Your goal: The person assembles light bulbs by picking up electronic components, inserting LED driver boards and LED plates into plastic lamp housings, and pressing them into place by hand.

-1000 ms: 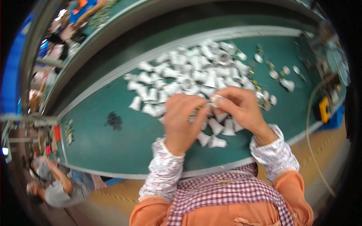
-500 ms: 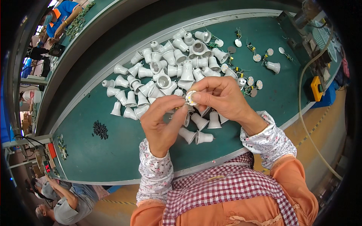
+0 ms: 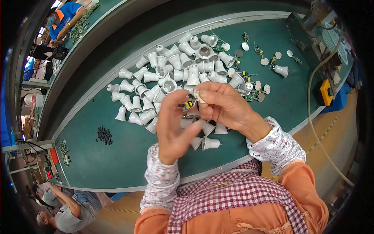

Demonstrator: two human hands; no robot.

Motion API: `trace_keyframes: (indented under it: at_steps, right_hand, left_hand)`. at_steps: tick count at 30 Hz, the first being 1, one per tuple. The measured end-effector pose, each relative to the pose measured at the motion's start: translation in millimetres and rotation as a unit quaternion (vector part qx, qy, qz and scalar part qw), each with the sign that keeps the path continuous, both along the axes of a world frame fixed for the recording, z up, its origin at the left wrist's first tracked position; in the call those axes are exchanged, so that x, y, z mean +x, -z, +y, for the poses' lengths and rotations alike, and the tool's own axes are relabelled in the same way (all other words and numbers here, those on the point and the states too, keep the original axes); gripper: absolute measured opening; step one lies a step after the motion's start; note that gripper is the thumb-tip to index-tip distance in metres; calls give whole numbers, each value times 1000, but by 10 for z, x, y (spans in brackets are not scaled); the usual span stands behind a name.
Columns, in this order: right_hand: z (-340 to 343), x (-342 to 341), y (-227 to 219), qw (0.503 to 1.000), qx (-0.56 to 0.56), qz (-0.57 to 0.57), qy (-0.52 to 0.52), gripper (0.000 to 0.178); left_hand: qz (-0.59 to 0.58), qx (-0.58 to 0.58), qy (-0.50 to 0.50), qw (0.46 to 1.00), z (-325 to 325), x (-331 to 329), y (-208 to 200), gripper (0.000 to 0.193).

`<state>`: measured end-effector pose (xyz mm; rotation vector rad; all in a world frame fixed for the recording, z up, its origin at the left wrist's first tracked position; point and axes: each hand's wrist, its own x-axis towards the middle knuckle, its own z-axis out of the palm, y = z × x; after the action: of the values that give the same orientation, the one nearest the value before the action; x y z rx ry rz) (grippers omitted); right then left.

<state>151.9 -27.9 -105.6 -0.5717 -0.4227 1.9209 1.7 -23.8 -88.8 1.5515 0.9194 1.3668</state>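
Between thumb and fingers, my right hand (image 3: 230, 104) pinches a small round white LED board (image 3: 199, 96), now tilted nearly edge-on. A little driver circuit board (image 3: 189, 105) with a yellow part hangs beside it, close to my left hand. My left hand (image 3: 170, 126) is slightly blurred, with thumb and fingers spread and nothing seen between them. Below and beyond both hands lies a heap of white bulb housings (image 3: 193, 75), some upright, some on their sides. My hands partly cover the near ones, including one housing (image 3: 210, 143) lying by my left thumb.
Several round boards with wired circuits (image 3: 265, 61) lie at the right of the green table (image 3: 117, 163). Small black pieces (image 3: 104, 135) are piled at left. A yellow switch box (image 3: 326, 92) and a hose (image 3: 310, 105) stand at the right edge. Other people work at left.
My left hand has let go of the LED board and opened, its fingers moving apart. The right hand has turned the board edge-on, and the driver circuit shows more.
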Motion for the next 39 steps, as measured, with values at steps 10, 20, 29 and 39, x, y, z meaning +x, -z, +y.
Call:
trace_keyframes:
  at_steps: [10, 20, 29, 39]
  right_hand:
    - [-27, -41, -11, 998, -41, 42, 23, 32]
    - [-37, -74, 40, 987, 49, -101, 112, 12]
    - [-62, -23, 5, 905, 158, -368, 145, 9]
    - [83, 129, -92, 931, 102, -244, 250, 17]
  left_hand:
    - [-81, -222, 106, 966, 6, -159, 130, 25]
    - [-24, -229, 62, 971, -39, -131, 33, 18]
    - [104, -201, 57, 972, -66, -206, 42, 8]
    - [529, 266, 61, 803, 767, -485, -112, 12]
